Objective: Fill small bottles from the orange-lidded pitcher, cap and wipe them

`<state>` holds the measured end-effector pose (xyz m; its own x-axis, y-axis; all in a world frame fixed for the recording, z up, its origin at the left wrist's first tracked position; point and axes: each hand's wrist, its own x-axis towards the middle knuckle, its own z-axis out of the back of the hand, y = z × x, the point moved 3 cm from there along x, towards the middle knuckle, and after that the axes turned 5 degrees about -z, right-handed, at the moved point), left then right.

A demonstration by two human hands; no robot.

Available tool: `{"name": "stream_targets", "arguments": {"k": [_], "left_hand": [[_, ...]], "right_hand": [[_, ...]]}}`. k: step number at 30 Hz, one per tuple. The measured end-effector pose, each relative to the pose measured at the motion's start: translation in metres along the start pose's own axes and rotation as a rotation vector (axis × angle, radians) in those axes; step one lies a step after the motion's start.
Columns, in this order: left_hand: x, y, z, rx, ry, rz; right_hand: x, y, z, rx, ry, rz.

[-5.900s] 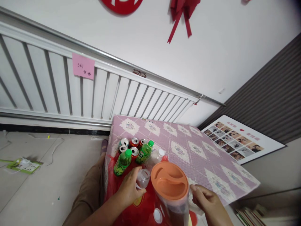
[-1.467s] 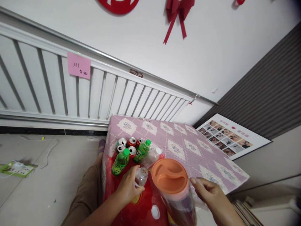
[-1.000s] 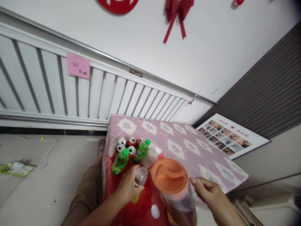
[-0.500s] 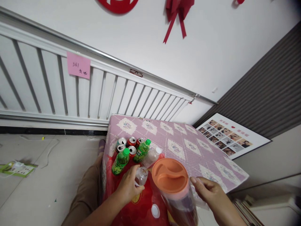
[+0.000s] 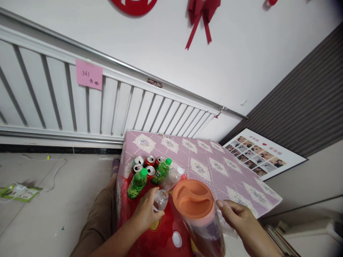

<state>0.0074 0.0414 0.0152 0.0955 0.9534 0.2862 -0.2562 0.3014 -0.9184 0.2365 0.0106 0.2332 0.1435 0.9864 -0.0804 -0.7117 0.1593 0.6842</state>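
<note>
My left hand (image 5: 146, 210) is wrapped around a small clear plastic bottle (image 5: 161, 200) with an uncapped mouth. My right hand (image 5: 237, 216) grips the handle of a clear pitcher (image 5: 205, 232) with an orange lid (image 5: 193, 198). Brown liquid shows inside the pitcher, which tilts with its spout close to the bottle's mouth. Whether liquid is flowing between them is too small to tell. Just behind the small bottle stands another clear bottle (image 5: 173, 178) with a white cap. A loose white cap (image 5: 177, 239) lies on the red cover (image 5: 160, 235) below my hands.
Two green drink bottles (image 5: 138, 184) and several opened cans (image 5: 150, 173) cluster at the left of the lilac quilted surface (image 5: 184, 153). A white radiator (image 5: 118, 103) runs behind it. A photo board (image 5: 265, 153) leans at right. A power strip (image 5: 20, 192) lies on the floor.
</note>
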Motion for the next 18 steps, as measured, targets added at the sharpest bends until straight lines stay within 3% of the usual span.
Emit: {"name": "stream_targets", "arguments": {"k": [18], "left_hand": [[-0.0002,0.0001,0.0003,0.011,0.002,-0.003]], "right_hand": [[0.0022,-0.0078,0.0,0.005,0.024,-0.029]]}}
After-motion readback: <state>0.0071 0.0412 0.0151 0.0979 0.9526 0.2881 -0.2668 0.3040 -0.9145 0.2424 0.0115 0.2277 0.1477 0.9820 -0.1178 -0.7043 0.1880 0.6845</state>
